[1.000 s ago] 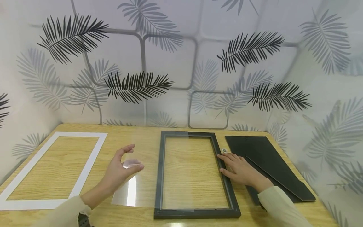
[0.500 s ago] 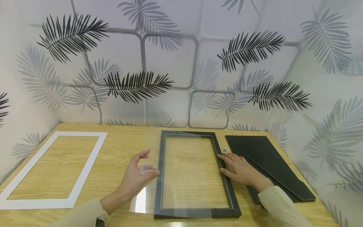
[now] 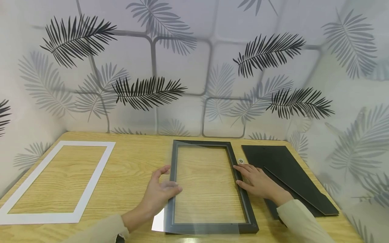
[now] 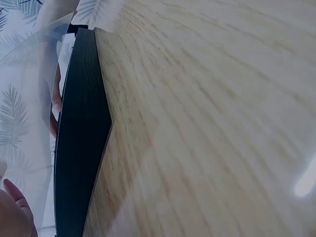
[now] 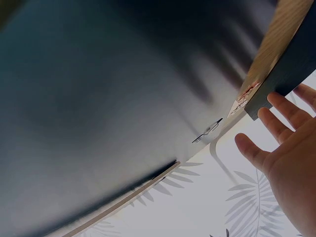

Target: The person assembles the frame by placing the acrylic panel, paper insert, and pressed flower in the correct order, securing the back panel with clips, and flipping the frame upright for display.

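Observation:
A black picture frame (image 3: 250, 211) lies on the wooden table, its opening showing the tabletop. Over its left part is a clear sheet (image 3: 158, 221), its lower left corner bright with glare. My left hand (image 3: 156, 195) holds this sheet by its left edge, thumb and fingers curved about it, beside the frame's left bar. In the left wrist view the clear sheet (image 4: 29, 69) stands above the frame's dark side (image 4: 81, 113). My right hand (image 3: 258, 182) rests on the frame's right bar, fingertips at its inner edge. The right wrist view shows those fingers (image 5: 281, 111) nearly straight against the frame.
A white rectangular mat border (image 3: 85, 192) lies at the left. Right of the frame is a black backing board (image 3: 273, 155) with a raised flap, partly behind my right forearm. A small round-patterned piece (image 3: 241, 161) sits between them. A leaf-patterned wall (image 3: 182, 118) closes off the back.
My left hand has moved right, toward me, bringing the clear sheet farther across the frame. My right hand has stayed on the frame's right bar.

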Tool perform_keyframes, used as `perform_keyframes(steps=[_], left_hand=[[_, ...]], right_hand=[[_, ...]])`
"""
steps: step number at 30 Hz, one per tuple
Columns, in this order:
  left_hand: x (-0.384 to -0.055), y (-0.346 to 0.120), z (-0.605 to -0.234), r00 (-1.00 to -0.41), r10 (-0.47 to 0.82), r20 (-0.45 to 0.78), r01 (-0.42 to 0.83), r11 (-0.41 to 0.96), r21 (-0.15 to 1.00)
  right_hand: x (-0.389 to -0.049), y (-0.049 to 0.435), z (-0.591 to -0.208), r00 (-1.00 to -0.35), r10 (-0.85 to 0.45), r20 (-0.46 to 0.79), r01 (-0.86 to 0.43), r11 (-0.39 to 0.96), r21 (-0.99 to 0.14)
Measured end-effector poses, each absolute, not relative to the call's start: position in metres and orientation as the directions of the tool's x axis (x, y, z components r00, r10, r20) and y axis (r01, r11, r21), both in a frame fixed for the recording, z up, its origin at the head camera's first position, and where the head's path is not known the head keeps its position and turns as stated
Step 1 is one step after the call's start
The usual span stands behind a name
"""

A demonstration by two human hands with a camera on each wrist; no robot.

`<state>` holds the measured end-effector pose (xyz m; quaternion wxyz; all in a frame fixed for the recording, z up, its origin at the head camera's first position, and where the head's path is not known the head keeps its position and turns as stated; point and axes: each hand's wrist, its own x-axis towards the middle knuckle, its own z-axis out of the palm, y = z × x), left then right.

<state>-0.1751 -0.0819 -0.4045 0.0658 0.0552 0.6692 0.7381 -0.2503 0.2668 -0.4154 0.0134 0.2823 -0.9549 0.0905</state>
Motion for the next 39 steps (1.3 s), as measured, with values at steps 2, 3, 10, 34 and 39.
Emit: perform_keyframes(steps=[2,3,10,34,39], left_hand=[[-0.175,-0.079,-0.406,-0.986,0.166,-0.006,-0.023,-0.103,0.994],[-0.176,-0.077,-0.406,-0.987,0.163,-0.001,-0.019,-0.103,0.995],[-0.180,-0.067,-0.411,-0.989,0.150,0.016,0.003,-0.087,0.996],[-0.188,-0.053,-0.421,-0.992,0.117,0.048,0.051,0.024,0.998],[-0.191,-0.049,-0.425,-0.993,0.106,0.060,0.066,0.052,0.996]], right_hand=[[-0.250,0.267,-0.416,-0.840,-0.537,0.079,-0.543,0.824,-0.162],[-0.250,0.267,-0.416,-0.839,-0.537,0.081,-0.543,0.824,-0.161],[-0.251,0.267,-0.417,-0.841,-0.535,0.085,-0.541,0.827,-0.152],[-0.251,0.266,-0.417,-0.839,-0.537,0.088,-0.544,0.825,-0.153],[-0.251,0.266,-0.418,-0.840,-0.536,0.085,-0.543,0.825,-0.156]])
